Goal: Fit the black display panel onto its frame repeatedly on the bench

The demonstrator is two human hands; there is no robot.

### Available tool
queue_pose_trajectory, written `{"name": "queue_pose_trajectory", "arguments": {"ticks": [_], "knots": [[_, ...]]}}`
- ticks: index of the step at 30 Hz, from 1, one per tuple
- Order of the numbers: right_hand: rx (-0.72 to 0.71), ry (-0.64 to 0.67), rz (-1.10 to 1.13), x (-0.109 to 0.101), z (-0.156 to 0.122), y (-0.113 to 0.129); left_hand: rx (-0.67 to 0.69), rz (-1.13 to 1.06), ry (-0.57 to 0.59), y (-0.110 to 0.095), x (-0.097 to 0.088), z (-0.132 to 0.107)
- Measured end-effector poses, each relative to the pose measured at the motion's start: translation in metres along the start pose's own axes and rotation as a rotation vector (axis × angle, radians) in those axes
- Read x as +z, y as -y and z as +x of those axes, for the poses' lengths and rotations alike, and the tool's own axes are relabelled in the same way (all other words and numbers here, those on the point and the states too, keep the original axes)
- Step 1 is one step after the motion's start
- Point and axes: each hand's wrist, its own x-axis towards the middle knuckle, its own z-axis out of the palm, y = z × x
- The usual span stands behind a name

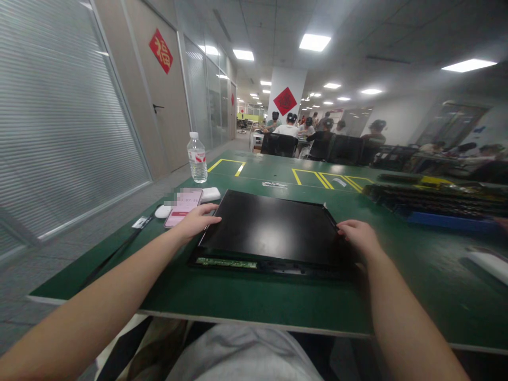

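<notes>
A black display panel (270,225) lies flat in front of me, with its screen side up. Along its near edge runs a narrow green circuit board (226,263), next to a dark frame strip. My left hand (194,221) grips the panel's left edge, its thumb on the rim. At the opposite side, the fingers of my right hand (359,237) are closed on the panel's right edge. The undersides of the fingers on both hands are hidden.
On the green table (254,304) stand a water bottle (197,161), a phone (184,207) and a white case (210,194). A black strap (123,246) lies left. Stacked dark parts (428,198) and a blue tray (452,222) are right. People sit beyond the table.
</notes>
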Motion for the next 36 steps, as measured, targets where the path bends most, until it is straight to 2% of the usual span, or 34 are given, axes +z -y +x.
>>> {"name": "queue_pose_trajectory", "arguments": {"ticks": [4,16,24,29,36], "knots": [[0.021,0.003,0.048,-0.001,-0.002,0.003,0.090,0.115,0.009,0.006,0.000,0.004],[0.022,-0.016,0.124,0.002,0.001,-0.002,0.076,0.226,0.031,0.015,0.002,0.007],[0.039,-0.021,0.160,0.002,-0.002,0.001,0.061,0.263,-0.019,0.023,0.000,0.013],[0.030,-0.020,0.165,0.003,-0.001,0.001,0.104,0.370,0.000,0.026,-0.001,0.016],[0.052,-0.025,0.150,0.001,-0.006,0.006,0.093,0.466,-0.017,0.028,-0.004,0.018]]}}
